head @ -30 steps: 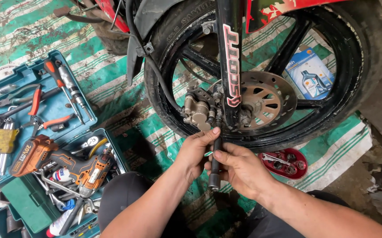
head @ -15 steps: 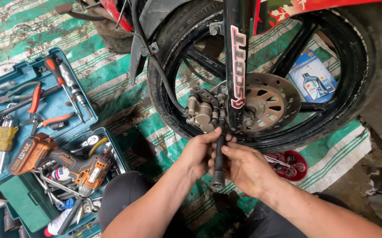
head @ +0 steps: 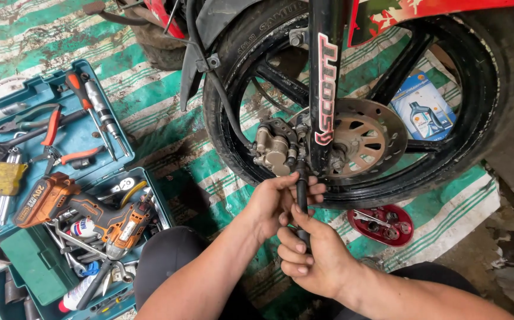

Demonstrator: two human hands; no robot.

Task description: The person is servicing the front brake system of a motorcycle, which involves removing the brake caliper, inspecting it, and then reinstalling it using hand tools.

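A motorcycle front wheel (head: 476, 112) with a black tyre, a brake disc (head: 368, 137) and a grey brake caliper (head: 273, 148) stands on a green and white striped mat. A black fork leg (head: 324, 71) runs down to the axle. My left hand (head: 277, 201) grips the upper part of a dark rod-shaped tool (head: 302, 192) that points up at the bottom of the fork, just under the caliper. My right hand (head: 310, 255) holds the lower end of the same tool. Its tip is hidden behind the fork.
An open blue toolbox (head: 43, 195) at the left holds pliers, screwdrivers and an orange cordless drill (head: 79, 207). A red dish with small parts (head: 381, 225) lies under the wheel. A blue oil box (head: 423, 106) lies behind the spokes. Bare concrete is at right.
My view has shifted slightly, so the wheel sits further right. Both hands stay on the tool under the fork, with my left hand now higher on it and fingers wrapped tighter.
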